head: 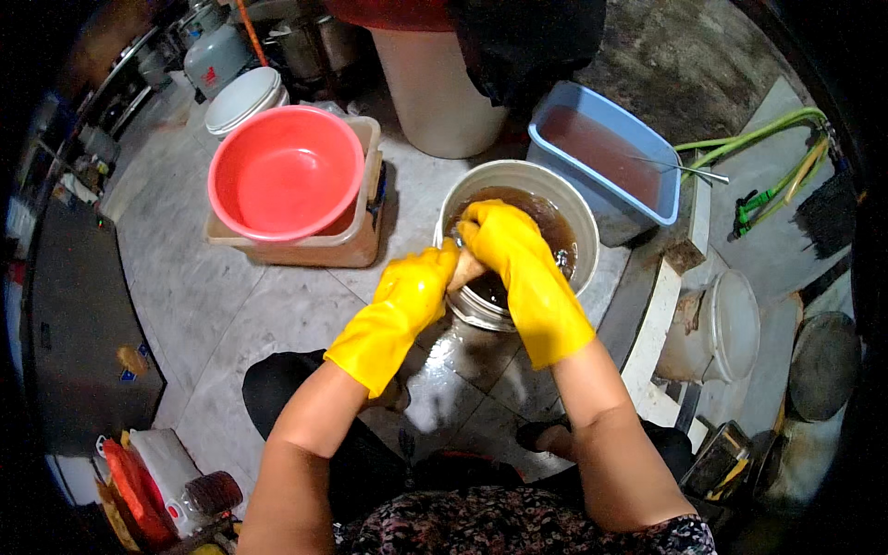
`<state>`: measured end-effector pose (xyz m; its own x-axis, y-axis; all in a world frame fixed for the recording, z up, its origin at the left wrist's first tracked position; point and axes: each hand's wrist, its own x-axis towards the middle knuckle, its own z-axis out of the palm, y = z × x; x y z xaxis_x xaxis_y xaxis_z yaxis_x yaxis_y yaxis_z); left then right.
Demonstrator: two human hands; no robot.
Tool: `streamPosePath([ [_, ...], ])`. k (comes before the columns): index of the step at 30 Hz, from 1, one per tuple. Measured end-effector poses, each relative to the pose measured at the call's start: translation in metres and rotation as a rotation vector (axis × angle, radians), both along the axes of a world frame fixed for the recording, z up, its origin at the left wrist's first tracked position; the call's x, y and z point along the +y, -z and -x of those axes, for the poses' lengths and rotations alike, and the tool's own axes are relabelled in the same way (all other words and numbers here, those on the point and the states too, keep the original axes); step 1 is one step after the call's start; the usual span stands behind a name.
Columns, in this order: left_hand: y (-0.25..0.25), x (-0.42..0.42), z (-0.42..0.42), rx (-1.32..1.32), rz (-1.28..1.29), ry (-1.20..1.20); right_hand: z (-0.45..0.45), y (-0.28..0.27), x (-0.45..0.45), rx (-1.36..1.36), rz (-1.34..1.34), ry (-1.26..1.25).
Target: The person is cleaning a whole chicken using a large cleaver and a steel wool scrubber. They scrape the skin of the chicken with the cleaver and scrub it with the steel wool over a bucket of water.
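Both hands wear yellow rubber gloves. Over the near left rim of a round whitish bucket [588, 243], my left hand [415, 281] grips one end of a pale tan, elongated item [466, 269]; its exact kind cannot be told. My right hand [501, 232] closes on the item's other end, above the brown liquid [555, 225] in the bucket. The gloves hide much of the item.
A pink basin [284, 177] rests on a rectangular plastic tub [312, 255] at the left. Behind the bucket to the right stands a blue tub [596, 187] of reddish-brown liquid with a metal utensil [694, 170]. Green hose [763, 132] and a white bucket [728, 329] lie farther right.
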<state>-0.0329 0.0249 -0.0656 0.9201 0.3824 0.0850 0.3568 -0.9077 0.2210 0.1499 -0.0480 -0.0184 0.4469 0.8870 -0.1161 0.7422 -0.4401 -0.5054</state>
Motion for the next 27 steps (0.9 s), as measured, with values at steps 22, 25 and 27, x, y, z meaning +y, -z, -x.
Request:
streamPosePath([
  [22,0.079,-0.018,-0.014,-0.538,0.994,-0.422,-0.02,0.095,-0.024,0.678,-0.457,0.232],
  [25,0.048,-0.035,-0.023,-0.719,1.046,-0.283,-0.005,0.079,-0.026,0.648,-0.501,0.198],
  [27,-0.016,-0.044,-0.02,-0.713,1.038,-0.189,0.022,0.027,-0.041,0.38,-0.446,0.096],
])
